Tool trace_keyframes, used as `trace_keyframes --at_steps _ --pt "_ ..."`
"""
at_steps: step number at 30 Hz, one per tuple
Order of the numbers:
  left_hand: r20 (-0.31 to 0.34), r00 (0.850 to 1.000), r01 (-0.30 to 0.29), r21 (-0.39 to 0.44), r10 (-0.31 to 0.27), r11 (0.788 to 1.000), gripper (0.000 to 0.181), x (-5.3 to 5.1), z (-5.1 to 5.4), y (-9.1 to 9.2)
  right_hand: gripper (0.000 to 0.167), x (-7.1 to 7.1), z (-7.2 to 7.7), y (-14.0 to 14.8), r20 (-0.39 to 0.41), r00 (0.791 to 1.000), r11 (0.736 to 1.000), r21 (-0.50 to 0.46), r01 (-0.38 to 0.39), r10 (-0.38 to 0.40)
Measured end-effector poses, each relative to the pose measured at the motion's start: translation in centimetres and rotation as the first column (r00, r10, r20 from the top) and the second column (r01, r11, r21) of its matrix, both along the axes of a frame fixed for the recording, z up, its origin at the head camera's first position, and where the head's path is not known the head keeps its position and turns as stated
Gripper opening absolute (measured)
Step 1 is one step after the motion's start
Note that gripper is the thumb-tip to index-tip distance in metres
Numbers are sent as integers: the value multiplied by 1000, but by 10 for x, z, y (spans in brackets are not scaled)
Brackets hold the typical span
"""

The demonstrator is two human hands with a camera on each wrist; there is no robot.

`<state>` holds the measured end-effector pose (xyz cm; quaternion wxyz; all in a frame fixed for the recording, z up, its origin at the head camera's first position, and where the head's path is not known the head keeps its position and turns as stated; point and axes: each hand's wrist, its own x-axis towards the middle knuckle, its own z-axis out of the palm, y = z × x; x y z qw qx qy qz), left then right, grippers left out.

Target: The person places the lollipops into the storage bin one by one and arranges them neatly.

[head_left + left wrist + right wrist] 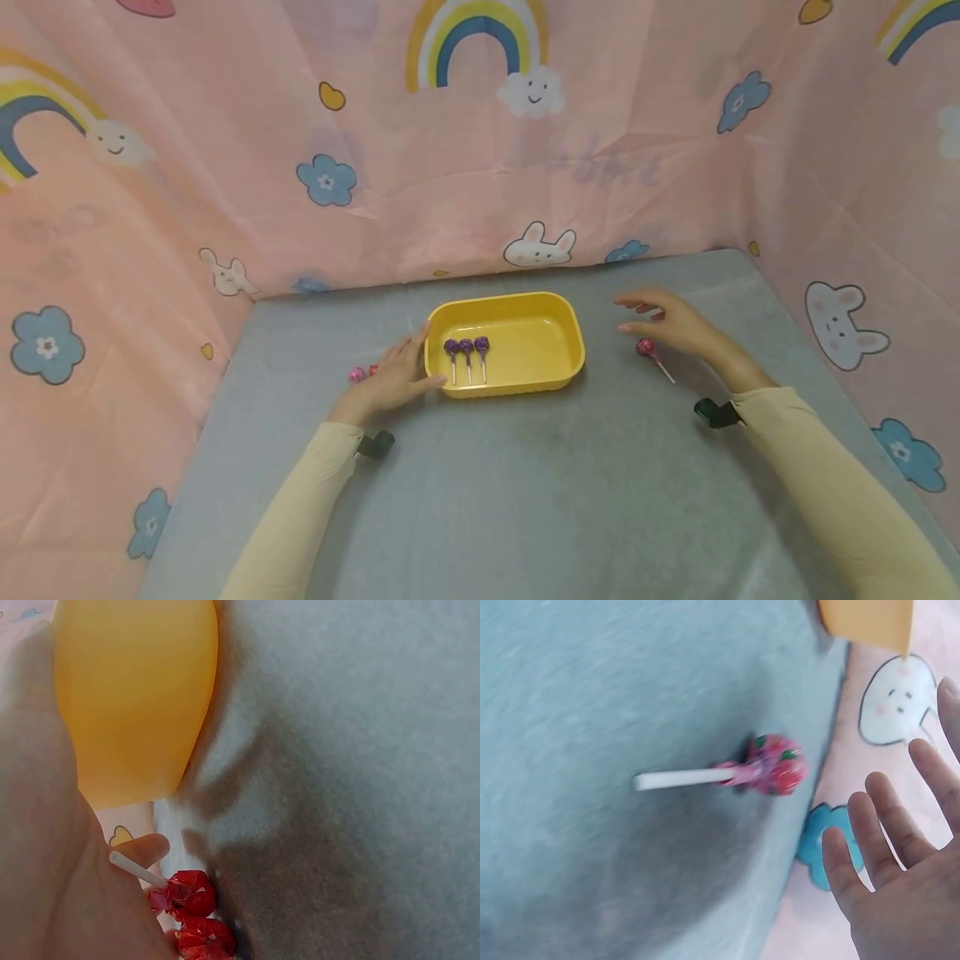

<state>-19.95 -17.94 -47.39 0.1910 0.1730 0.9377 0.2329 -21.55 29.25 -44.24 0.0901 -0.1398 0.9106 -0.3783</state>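
While the left hand rests straight-fingered against the yellow tray, the right hand, fingers parted and holding nothing, is nearer the pink lollipop, which lies right of centre just below that hand, stick slanting lower right.

My left sleeve and right sleeve: long, plain, pale cream, lightly creased. Left cuff: small blackish-green block; right cuff: similar dark block. My left hand and right hand: bare.
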Motion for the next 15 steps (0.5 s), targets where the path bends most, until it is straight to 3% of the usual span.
trace_keyframes --at_steps 7,15 --pt "5 1000 -12 -10 12 1000 101 0 0 0 55 2 -16 15 23 1000 1000 -14 13 -13" --pt "23 1000 -20 -18 20 1000 100 1 2 0 58 6 -24 25 76 997 1000 5 1 -2"
